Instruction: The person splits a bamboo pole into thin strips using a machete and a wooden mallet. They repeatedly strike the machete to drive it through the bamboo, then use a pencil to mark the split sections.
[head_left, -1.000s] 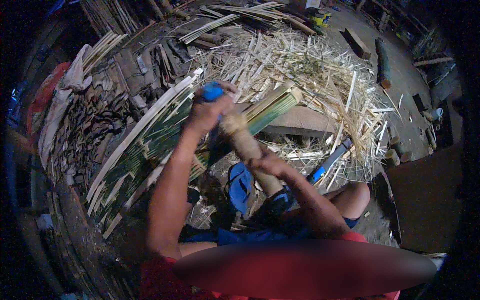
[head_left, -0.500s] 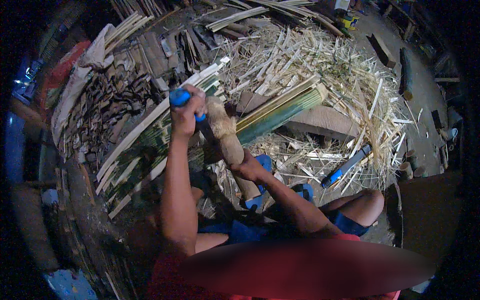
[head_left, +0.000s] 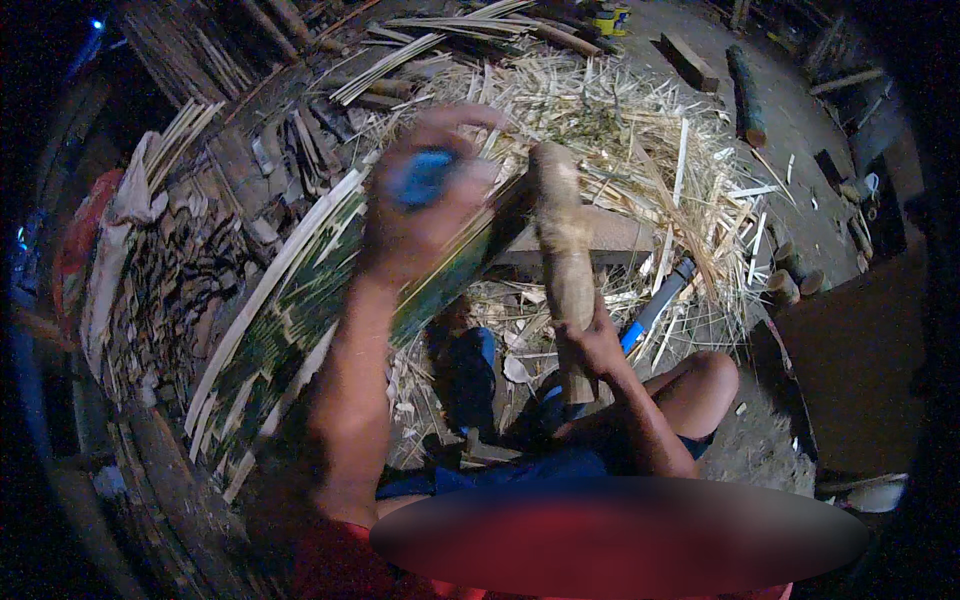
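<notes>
My left hand (head_left: 425,190), smeared by motion, is closed around a blue handle (head_left: 422,178). It looks like a knife's handle; its blade is hard to make out, though a dark shape lies between it and the club. My right hand (head_left: 597,345) grips a thick, pale wooden club (head_left: 566,255) near its lower part, and the club stands nearly upright in view. Beneath and between my hands runs a split green bamboo length (head_left: 440,285). Left of it fan out several bamboo strips (head_left: 275,290), green on one face and pale along their edges.
A heap of pale shavings (head_left: 640,130) spreads ahead, with a wooden block (head_left: 615,235) in front of it. A blue-and-black tool (head_left: 657,305) lies right of my right hand. Dark bark-like scraps (head_left: 200,260) cover the left, and a log (head_left: 747,95) lies far right.
The club has swung right and more upright in my right hand. My left hand has moved right with the blue handle and blurred. The view has shifted, with the scene lying further left.
</notes>
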